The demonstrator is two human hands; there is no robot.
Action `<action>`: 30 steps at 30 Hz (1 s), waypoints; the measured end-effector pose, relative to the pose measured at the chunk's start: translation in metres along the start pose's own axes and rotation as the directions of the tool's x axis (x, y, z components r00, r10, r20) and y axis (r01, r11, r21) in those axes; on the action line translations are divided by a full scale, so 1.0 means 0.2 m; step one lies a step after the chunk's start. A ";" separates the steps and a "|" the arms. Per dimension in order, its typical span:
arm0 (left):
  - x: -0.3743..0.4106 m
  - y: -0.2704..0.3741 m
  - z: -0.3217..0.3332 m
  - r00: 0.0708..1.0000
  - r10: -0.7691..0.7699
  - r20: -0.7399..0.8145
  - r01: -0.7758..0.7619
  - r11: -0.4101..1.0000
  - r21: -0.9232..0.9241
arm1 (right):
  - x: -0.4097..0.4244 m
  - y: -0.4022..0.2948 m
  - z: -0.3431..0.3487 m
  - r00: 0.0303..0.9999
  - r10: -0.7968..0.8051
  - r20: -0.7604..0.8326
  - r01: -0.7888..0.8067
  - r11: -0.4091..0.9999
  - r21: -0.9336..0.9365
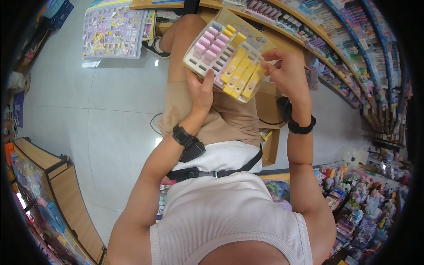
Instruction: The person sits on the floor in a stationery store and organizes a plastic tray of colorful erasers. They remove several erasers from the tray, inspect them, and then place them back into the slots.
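Note:
My left hand [200, 89] grips the near left edge of an open display box [197, 65], its thumb over the rim of the white slotted tray. The box is tilted above my lap. Pink sticks [212, 44] stand upright in slots on its left side, with a few yellow sticks [238, 39] behind them. Several longer yellow pieces with cartoon prints [237, 74] lie flat across the right part. At the box's right edge is my right hand [281, 68], fingers bent near the end of a yellow piece; whether they pinch it cannot be told.
Wooden shelves [288, 36] packed with stationery curve along the front and right. An opened cardboard box [270, 145] sits on the floor by my lap. A purple printed display board [112, 33] stands front left. Crowded goods [361, 202] and a wooden cabinet [71, 198] flank me behind.

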State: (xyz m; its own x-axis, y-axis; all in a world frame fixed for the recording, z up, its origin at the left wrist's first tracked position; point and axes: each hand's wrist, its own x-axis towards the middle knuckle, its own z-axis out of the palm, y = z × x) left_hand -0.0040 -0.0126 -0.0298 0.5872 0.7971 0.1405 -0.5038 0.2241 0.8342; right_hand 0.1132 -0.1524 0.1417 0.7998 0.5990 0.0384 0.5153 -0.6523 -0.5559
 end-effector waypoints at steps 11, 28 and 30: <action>0.00 -0.03 -0.02 1.000 0.003 -0.010 -0.002 0.999 0.043 | 0.22 -0.15 0.22 0.971 -0.237 -0.023 0.225 0.943 -0.244; -0.01 -0.03 -0.03 1.000 0.003 0.000 -0.003 0.976 0.219 | 0.22 -0.11 0.27 0.925 -0.333 -0.182 0.287 0.928 -0.237; 0.00 -0.04 -0.03 1.000 0.021 0.004 -0.022 0.974 0.226 | 0.21 -0.11 0.26 0.918 -0.355 -0.178 0.310 0.921 -0.237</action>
State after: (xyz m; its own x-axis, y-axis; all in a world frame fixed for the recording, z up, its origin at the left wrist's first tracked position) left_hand -0.0043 -0.0114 -0.0402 0.5787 0.7997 0.1602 -0.3601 0.0743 0.9299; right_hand 0.1188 -0.0882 0.1122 0.6059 0.6986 0.3806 0.7954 -0.5246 -0.3034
